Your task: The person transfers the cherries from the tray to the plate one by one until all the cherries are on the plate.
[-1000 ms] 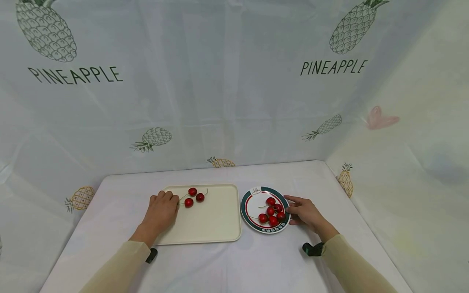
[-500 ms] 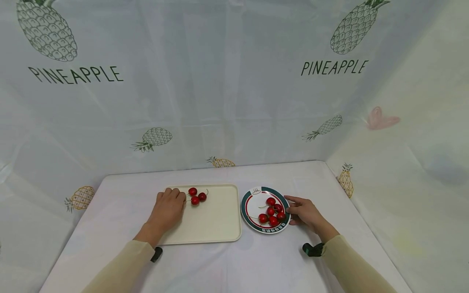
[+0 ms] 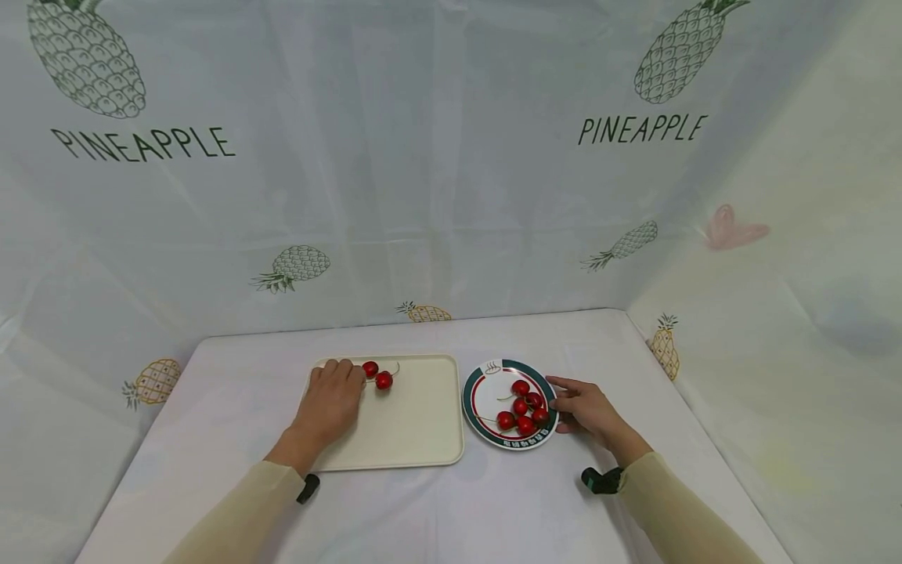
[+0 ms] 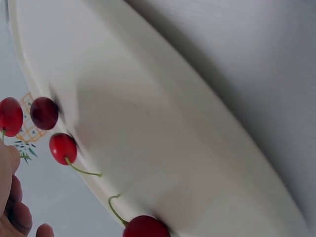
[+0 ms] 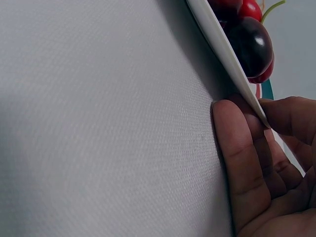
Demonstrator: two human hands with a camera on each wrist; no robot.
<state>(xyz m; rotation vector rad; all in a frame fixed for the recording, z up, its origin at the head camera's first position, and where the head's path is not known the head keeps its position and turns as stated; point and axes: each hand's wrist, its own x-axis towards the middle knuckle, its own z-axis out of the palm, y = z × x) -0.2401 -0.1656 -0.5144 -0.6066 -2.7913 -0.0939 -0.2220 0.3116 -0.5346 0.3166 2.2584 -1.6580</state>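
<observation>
White bench point(image 3: 507, 509), pineapple cloth point(image 3: 416, 188) behind, left grip point(image 3: 331, 401) pinching a cherry point(image 4: 11, 117) by its stem point(image 4: 4, 133), right grip point(image 3: 589, 409) pinching the plate point(image 3: 470, 403)

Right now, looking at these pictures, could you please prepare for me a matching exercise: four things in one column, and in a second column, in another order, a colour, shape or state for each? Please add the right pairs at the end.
Things:
1. tray
2. plate
3. left hand
4. right hand

Descriptions:
A. holds a cherry by its stem
B. round, with a dark green border
C. grips the plate
D. cream, rectangular

Right pairs: 1-D, 2-B, 3-A, 4-C
</observation>
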